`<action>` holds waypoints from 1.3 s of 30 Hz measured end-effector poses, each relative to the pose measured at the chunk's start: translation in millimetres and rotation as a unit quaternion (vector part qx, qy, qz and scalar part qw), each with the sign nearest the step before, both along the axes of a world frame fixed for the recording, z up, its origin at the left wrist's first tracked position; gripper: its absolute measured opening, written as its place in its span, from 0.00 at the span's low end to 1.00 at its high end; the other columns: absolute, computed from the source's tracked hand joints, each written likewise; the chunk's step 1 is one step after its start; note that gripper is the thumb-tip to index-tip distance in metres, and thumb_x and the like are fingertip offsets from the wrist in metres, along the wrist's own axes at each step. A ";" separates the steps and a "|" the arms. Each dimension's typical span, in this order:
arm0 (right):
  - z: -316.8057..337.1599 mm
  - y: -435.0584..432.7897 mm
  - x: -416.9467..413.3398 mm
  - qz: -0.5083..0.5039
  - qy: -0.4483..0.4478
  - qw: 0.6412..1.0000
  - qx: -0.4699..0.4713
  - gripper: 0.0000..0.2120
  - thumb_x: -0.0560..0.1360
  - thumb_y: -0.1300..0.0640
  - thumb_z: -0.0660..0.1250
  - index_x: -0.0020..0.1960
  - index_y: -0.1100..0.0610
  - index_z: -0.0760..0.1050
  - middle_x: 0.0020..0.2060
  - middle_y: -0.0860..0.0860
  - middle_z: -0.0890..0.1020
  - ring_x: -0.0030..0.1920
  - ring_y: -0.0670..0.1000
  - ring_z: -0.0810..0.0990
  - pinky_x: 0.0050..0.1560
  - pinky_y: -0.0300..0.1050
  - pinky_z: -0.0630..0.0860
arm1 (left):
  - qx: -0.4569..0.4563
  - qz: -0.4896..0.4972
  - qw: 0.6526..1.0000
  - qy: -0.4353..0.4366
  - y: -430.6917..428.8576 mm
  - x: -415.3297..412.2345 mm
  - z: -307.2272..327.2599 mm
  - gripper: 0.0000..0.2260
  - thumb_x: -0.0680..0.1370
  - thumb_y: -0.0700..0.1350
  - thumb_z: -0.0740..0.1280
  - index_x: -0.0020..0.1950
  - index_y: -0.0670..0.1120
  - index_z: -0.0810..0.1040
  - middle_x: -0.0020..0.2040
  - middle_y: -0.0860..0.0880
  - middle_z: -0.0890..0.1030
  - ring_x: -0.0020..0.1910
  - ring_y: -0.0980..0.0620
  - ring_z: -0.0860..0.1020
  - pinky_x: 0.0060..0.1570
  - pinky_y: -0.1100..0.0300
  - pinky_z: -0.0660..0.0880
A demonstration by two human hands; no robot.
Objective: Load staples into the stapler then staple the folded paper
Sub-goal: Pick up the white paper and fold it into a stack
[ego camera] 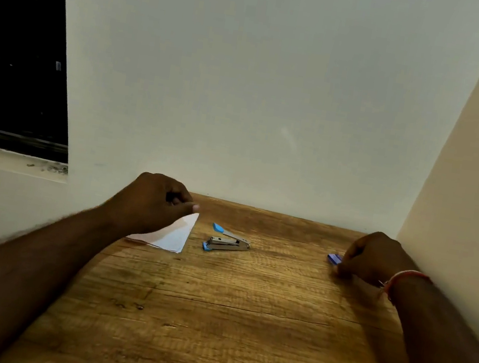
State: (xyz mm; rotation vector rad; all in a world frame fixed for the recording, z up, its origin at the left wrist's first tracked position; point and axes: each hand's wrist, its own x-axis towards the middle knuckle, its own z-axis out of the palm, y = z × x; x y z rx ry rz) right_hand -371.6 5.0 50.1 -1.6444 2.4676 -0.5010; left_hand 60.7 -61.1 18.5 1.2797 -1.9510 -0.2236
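Note:
A small metal stapler (227,242) with blue ends lies open near the middle of the far part of the wooden table (211,317). Left of it lies the folded white paper (175,238), a triangle with its tip pointing away from me. My left hand (152,202) hovers over the paper's left part with fingers curled; nothing shows inside it. At the right, beside the wall, my right hand (373,257) rests on the table, its fingers curled round a small blue staple box (334,259), of which only the left end shows.
A white wall stands right behind the table's far edge, and a cream wall (464,184) runs along its right side. A dark window (17,55) with a sill is at the left. The table's near half shows bare wood.

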 end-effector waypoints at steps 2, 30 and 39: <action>1.5 1.7 4.2 0.014 0.017 0.999 -0.036 0.11 0.65 0.50 0.89 0.38 0.51 0.88 0.40 0.50 0.89 0.42 0.46 0.84 0.41 0.42 0.77 | 0.015 0.046 0.999 -0.020 -11.2 13.3 -2.7 0.10 0.78 0.60 0.78 0.44 0.55 0.89 0.42 0.57 0.86 0.45 0.57 0.83 0.44 0.58 0.78; -60.9 1.0 151.5 0.273 -0.029 0.944 -0.182 0.14 0.78 0.51 0.78 0.62 0.42 0.84 0.52 0.40 0.86 0.52 0.42 0.81 0.56 0.46 0.81 | 0.258 0.180 0.934 -0.171 -27.1 37.4 -11.5 0.38 0.60 0.81 0.75 0.45 0.47 0.81 0.36 0.53 0.77 0.37 0.55 0.76 0.36 0.57 0.68; -61.3 -7.8 131.8 0.202 -0.033 0.966 -0.160 0.13 0.79 0.51 0.77 0.61 0.41 0.83 0.53 0.40 0.85 0.56 0.45 0.81 0.61 0.50 0.83 | 0.234 0.080 0.956 0.157 -2.4 21.7 -4.0 0.17 0.83 0.49 0.76 0.40 0.41 0.80 0.41 0.44 0.85 0.40 0.46 0.82 0.36 0.57 0.72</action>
